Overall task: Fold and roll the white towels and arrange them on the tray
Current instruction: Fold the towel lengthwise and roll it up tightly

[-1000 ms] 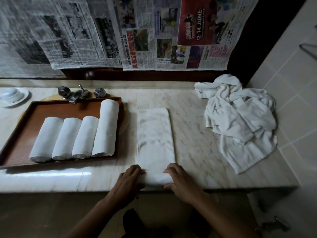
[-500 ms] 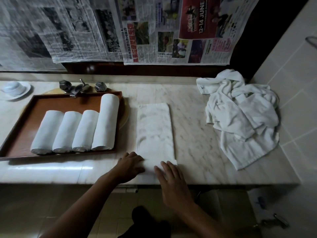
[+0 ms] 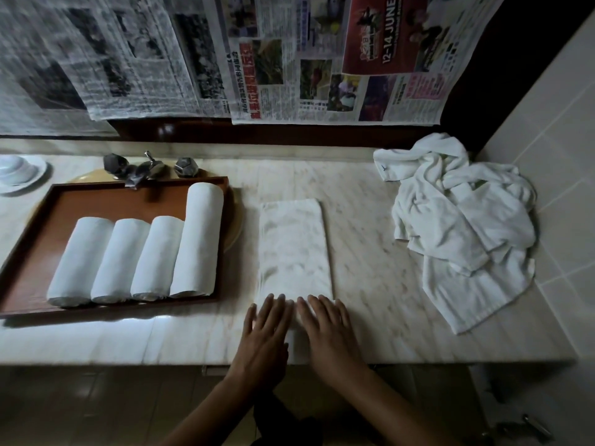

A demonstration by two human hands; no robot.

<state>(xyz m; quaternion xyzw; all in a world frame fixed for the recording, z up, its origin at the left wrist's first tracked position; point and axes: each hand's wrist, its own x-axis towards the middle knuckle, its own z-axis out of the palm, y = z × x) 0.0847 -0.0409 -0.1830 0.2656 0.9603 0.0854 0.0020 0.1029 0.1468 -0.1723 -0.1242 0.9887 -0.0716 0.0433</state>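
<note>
Folded towel (image 3: 294, 249) near end under flat fingers (image 3: 273, 309).

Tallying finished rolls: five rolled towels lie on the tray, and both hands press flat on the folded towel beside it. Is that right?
Not quite. The head view shows four rolled towels on the tray, not five. The left hand and right hand do press flat on the folded towel beside it.

- Tray (image 3: 38, 233) at the counter's (image 3: 370, 284) left end, four rolls (image 3: 138, 255) side by side in it.
- Folded towel (image 3: 294, 246) mid-counter, reaching the front edge.
- Towel heap (image 3: 463, 223) at the right end.
- Tap (image 3: 145, 169) behind the tray.
</note>
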